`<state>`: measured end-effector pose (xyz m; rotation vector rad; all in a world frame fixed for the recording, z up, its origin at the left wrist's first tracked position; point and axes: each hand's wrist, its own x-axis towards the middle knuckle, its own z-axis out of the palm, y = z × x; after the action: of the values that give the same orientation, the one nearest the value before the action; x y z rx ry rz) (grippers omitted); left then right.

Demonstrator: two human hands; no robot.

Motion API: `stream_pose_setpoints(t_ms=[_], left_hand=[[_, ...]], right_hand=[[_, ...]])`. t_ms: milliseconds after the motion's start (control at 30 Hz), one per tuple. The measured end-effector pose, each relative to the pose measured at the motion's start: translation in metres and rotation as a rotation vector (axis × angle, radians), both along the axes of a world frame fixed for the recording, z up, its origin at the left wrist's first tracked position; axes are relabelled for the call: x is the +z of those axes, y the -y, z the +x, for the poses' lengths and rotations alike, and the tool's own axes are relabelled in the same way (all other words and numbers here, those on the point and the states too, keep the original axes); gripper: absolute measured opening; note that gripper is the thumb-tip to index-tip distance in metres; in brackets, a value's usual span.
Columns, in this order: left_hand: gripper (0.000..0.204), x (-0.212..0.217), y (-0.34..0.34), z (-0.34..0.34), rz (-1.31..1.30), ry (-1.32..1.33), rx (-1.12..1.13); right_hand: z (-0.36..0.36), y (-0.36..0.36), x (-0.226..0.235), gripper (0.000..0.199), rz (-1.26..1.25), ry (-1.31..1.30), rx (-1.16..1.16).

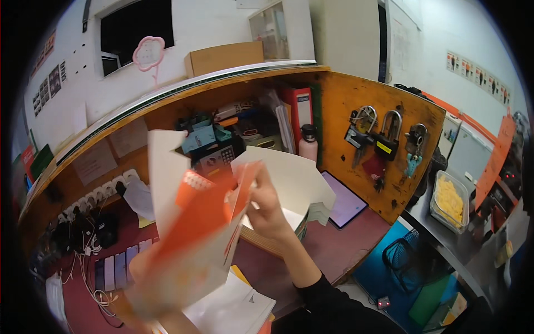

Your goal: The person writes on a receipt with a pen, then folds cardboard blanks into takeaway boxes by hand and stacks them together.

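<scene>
A folded orange and white cardboard piece point(194, 239), smeared by motion, is up in front of me, tilted. Its tall white flap stands at the upper left. My right hand point(266, 203) pinches its right edge, fingers closed. My left hand point(140, 266) is at its lower left side; cardboard and blur hide the fingers. Just behind my right hand, an open box with white inner flaps point(283, 175) stands on the desk. Below the cardboard lie white papers point(233, 306), with yellow and orange edges showing under them.
A tablet point(342, 200) lies right of the box. Several phones point(119, 270) and tangled cables point(100, 298) are on the left. Behind stand a small keypad safe point(218, 160), a pink bottle point(308, 143) and a red binder point(302, 108). Padlocks point(386, 139) hang on the wooden side panel.
</scene>
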<state>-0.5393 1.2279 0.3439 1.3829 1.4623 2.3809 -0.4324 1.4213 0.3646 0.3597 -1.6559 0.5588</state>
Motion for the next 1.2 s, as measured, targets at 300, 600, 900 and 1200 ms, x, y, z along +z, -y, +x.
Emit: stream_pose_setpoints(t_ms=[300,600,900,1200], left_hand=[[0.039,-0.004,-0.063,-0.040,-0.027,0.312,-0.431],[0.040,-0.004,-0.046,-0.034,0.144,0.468,-0.309],[0.042,0.014,-0.047,-0.011,0.096,0.362,-0.199],[0.069,0.037,-0.018,-0.023,0.339,0.309,-0.843]], right_hand=[[-0.013,0.019,0.000,0.032,-0.027,0.456,0.474],[-0.042,0.044,-0.014,0.033,-0.084,0.087,0.031],[-0.031,0.034,-0.010,0.026,0.010,0.358,0.224],[-0.036,0.044,-0.008,0.062,0.045,0.068,-0.391]])
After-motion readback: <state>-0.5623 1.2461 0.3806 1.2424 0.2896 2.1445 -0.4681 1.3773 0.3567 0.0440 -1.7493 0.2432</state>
